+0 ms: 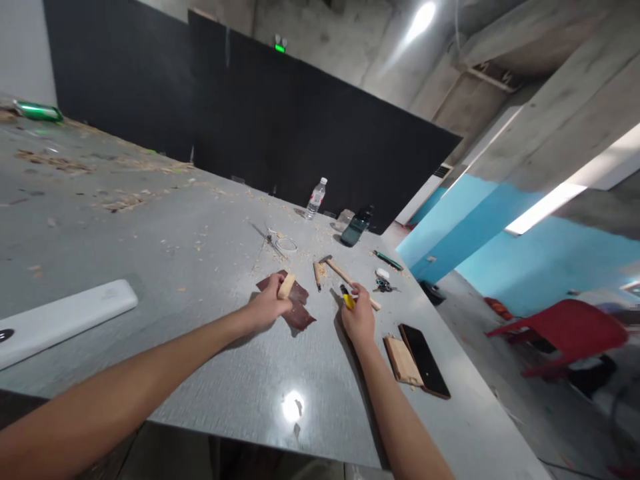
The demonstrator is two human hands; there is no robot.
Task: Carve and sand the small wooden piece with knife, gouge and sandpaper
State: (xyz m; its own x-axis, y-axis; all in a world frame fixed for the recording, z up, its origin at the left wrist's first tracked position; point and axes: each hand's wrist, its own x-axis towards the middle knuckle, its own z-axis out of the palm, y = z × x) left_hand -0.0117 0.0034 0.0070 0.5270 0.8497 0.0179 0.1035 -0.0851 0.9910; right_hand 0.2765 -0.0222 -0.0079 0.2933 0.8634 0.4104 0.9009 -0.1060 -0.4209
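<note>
My left hand (267, 305) is closed around a small pale wooden block (287, 287). Beneath that hand lies a torn, dark reddish-brown sheet (301, 316) that looks like sandpaper. My right hand (359, 323) grips a yellow tool with a black end (349, 299), which looks like a utility knife; its tip points away from me. Just beyond the right hand rests a hammer (340, 270) with a wooden handle, partly hidden by the fingers. A short wooden-handled tool (317, 275) lies between the hammer and the sheet.
On the grey table (200, 393), a phone (426, 360) lies beside a wooden piece (401, 360). A water bottle (315, 199), dark bottle (357, 228), green pen-like tool (388, 260) and keys (385, 285) stand or lie farther back. A long white device (70, 319) is at left.
</note>
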